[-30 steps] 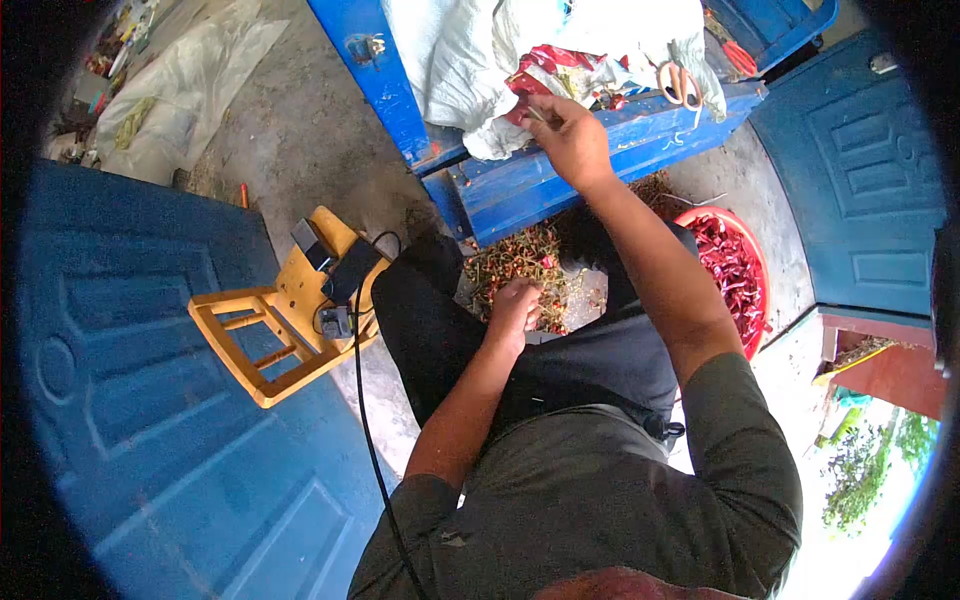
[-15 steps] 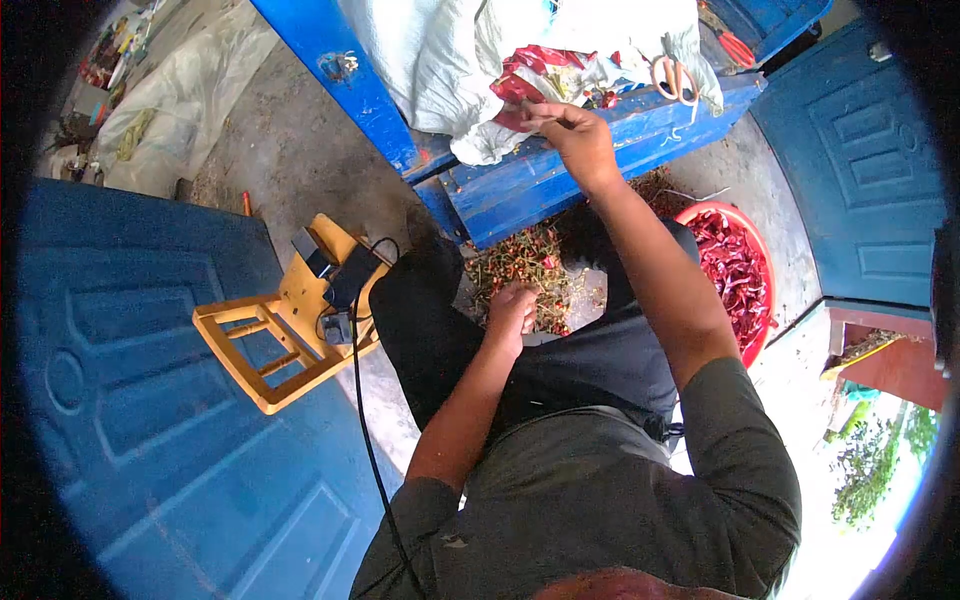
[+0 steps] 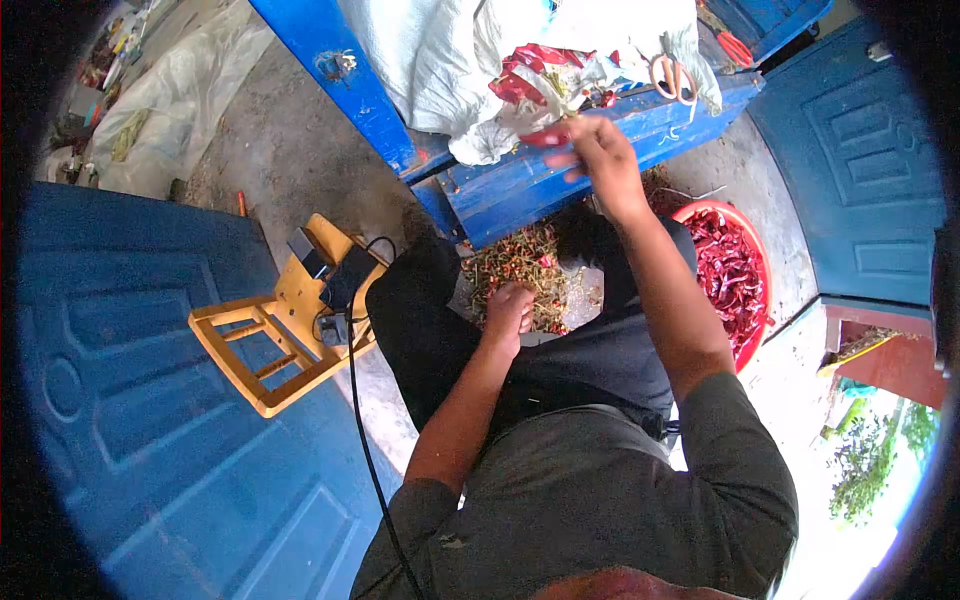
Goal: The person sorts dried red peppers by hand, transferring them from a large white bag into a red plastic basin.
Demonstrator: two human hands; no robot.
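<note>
On a concrete yard floor between blue doors, a person's right hand pinches a red chili just beside the white sack; the left hand, fingers curled together, hangs above the chili stems.

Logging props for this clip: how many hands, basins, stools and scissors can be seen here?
hands: 2 (left hand, right hand)
red basin: 1
yellow stool: 1
scissors, clearly seen: 1
Total: 5

Grey concrete floor, blue panelled door at left, yellow wooden stool — bright daylight; greenery beyond
</note>
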